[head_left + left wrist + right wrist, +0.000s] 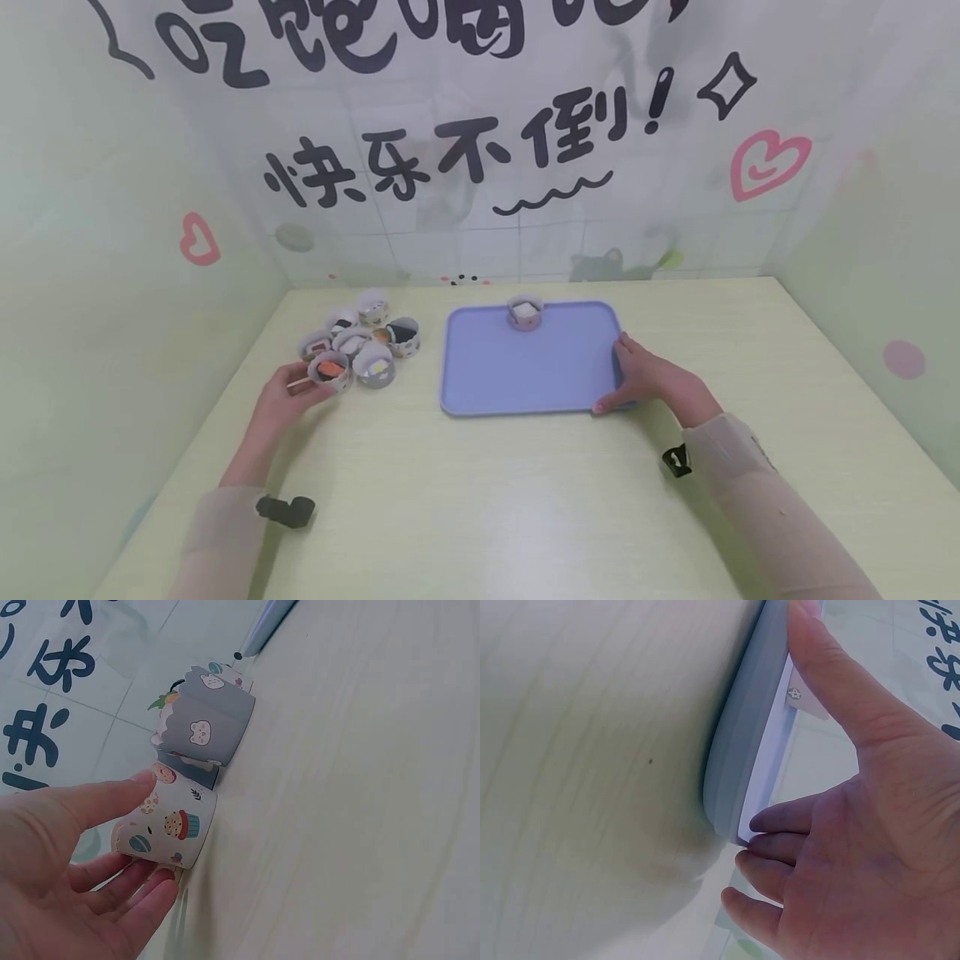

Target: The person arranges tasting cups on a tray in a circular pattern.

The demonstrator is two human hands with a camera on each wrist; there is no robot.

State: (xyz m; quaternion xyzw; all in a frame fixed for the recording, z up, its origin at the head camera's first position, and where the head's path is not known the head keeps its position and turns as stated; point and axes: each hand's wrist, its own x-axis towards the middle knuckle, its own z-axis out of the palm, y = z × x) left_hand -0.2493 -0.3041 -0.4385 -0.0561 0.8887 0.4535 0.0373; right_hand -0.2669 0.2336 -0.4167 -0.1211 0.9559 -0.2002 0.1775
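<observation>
At the left of the table, my left hand [281, 406] has its thumb and fingers around a patterned paper cup [331, 372] with an orange piece inside. In the left wrist view, the thumb of the left hand [82, 862] lies on one side of this cup [176, 817], the fingers on the other. The right hand [652, 379] rests against the right side and near right corner of a blue tray [525, 367]. Seen from the right wrist, the right hand [885, 817] has thumb and fingers spread along the rim of the tray [742, 750].
Several filled paper cups stand close beside the held one, among them a grey cup [375, 367] and one with a dark piece [405, 336]. Another cup [525, 314] stands at the tray's back edge. Printed sheeting [465, 242] rises behind the table.
</observation>
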